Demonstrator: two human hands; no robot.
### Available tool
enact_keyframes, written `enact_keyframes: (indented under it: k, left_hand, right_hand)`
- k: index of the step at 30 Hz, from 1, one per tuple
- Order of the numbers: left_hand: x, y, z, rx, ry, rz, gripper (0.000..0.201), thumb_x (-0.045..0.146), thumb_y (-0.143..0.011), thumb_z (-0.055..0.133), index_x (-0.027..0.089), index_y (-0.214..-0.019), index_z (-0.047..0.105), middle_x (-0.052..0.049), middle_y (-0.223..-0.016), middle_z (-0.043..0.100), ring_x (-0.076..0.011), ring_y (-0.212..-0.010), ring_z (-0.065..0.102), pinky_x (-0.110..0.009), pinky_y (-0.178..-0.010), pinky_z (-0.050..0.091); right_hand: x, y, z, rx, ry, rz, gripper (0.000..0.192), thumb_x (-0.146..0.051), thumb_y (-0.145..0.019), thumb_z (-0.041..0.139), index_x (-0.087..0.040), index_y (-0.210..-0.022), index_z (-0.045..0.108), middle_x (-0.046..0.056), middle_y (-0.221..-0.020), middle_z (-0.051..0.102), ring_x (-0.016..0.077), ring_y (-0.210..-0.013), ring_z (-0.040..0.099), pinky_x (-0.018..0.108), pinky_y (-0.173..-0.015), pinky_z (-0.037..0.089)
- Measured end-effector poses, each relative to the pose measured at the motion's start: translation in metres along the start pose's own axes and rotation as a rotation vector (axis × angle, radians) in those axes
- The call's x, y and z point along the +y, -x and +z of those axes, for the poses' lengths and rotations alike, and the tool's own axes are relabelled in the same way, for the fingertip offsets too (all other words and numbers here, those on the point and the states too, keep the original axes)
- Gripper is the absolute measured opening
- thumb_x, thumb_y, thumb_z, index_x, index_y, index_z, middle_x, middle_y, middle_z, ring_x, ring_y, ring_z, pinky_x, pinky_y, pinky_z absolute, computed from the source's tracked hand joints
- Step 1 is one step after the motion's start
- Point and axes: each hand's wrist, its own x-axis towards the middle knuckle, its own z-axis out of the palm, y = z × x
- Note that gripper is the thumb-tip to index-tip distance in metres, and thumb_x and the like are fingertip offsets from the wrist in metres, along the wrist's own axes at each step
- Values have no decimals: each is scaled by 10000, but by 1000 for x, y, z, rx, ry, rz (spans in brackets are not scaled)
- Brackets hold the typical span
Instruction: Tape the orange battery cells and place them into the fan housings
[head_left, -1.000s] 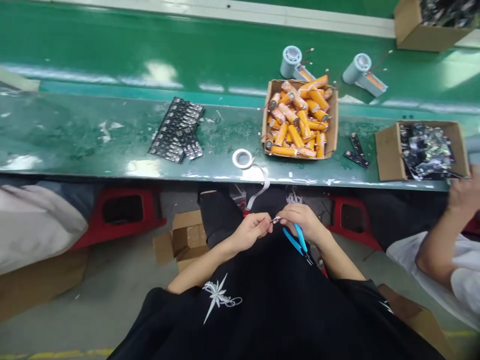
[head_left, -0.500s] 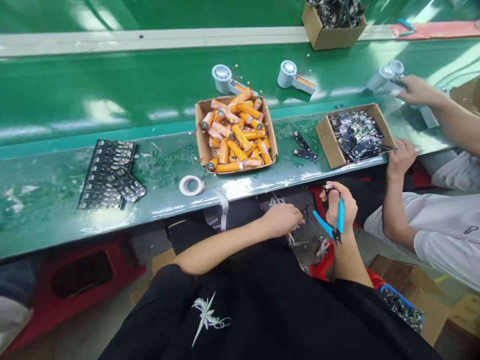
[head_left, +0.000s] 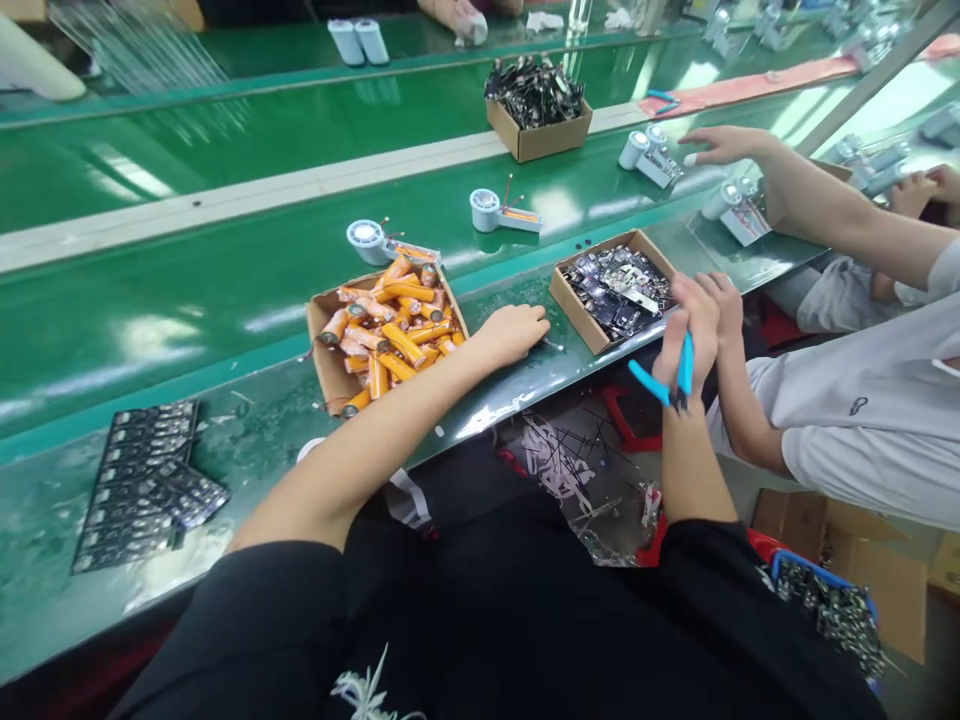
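Observation:
My left hand [head_left: 516,332] rests on the bench between the two cardboard boxes, its fingers curled down. A dark strip shows at its fingertips, but what they grip is hidden. Within my right hand [head_left: 688,325] sits a pair of blue-handled wire cutters [head_left: 685,370], tucked in the palm with the jaws pointing back at the wrist. The fingers of that hand reach the near right edge of a box of small circuit boards [head_left: 619,290]. Left of my left hand, my forearm partly covers a box of orange wrapped batteries [head_left: 405,340].
Panels of circuit boards [head_left: 139,480] lie on the left of the bench [head_left: 255,420]. Fan housings [head_left: 486,210] with batteries and wires stand behind the boxes. A co-worker's hands [head_left: 724,145] work at right. Another box of dark parts [head_left: 538,110] stands farther back.
My left hand has moved up from over my lap onto the bench. The right hand has risen to the circuit board box with the cutters. The view has turned right.

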Motion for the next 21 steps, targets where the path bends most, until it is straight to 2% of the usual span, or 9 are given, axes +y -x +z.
enact_keyframes:
  k: [3,5,7,11,13,14,16,19,21]
  left_hand:
    - [8,10,-12,148,94,58,238,172,-1065,510,170,-1148,733,-124,-1163,687,-243,-1031,674,-344,-830,534]
    - [15,-2,-29,312,149,126,243,245,-1102,502,191,-1180,725,-111,-1172,679,-247,-1060,666,-363,-867,546]
    - [22,-33,-50,448,165,187,258,246,-1116,486,194,-1200,724,-115,-1193,676,-261,-1102,662,-406,-932,550]
    - [35,-105,-80,496,142,264,269,179,-1088,530,176,-1289,710,-133,-1277,691,-291,-1224,656,-484,-1072,530]
    - [43,-108,-79,496,143,278,304,169,-1070,572,163,-1353,684,-140,-1333,696,-301,-1293,642,-507,-1125,520]
    - [48,-95,-73,517,153,274,314,175,-1072,577,159,-1371,674,-143,-1353,699,-300,-1313,640,-509,-1131,525]
    - [59,-44,-52,600,197,258,297,199,-1096,555,165,-1366,672,-138,-1354,716,-284,-1307,654,-492,-1112,554]
    - [78,70,-3,678,320,246,183,271,-1108,585,194,-1205,720,-107,-1207,778,-247,-1183,716,-419,-1017,611]
    - [89,147,31,674,442,143,142,234,-1102,589,201,-1124,726,-84,-1125,798,-210,-1085,746,-363,-963,629]
  right_hand:
    - [-18,74,-3,83,-209,113,489,-550,-1161,402,-201,-1176,745,138,-1144,766,323,-1131,741,542,-1030,600]
    - [-33,125,-1,-59,-342,229,430,-478,-1162,438,-205,-1090,762,124,-1073,779,301,-1048,755,493,-970,620]
    - [-49,165,5,-254,-431,318,430,-436,-1172,426,-205,-1057,771,117,-1043,790,279,-1003,761,445,-930,630]
    - [-80,204,24,-489,-504,307,404,-372,-1183,424,-217,-1083,783,87,-1012,808,238,-933,772,369,-887,639]
    - [-93,214,31,-579,-548,244,349,-354,-1174,459,-230,-1147,785,86,-1073,815,239,-995,774,370,-937,634]
    - [-98,219,33,-637,-566,197,321,-342,-1167,478,-229,-1194,777,94,-1117,814,244,-1039,769,380,-969,627]
    - [-104,230,33,-774,-569,81,298,-293,-1151,500,-204,-1293,746,118,-1189,805,255,-1099,751,403,-1006,613]
    - [-106,247,28,-982,-510,-85,342,-161,-1095,515,-176,-1375,711,127,-1266,789,255,-1117,723,394,-985,592]
    - [-105,256,23,-1112,-508,-182,377,-110,-1028,570,-208,-1354,732,90,-1271,791,248,-1098,708,368,-945,567]
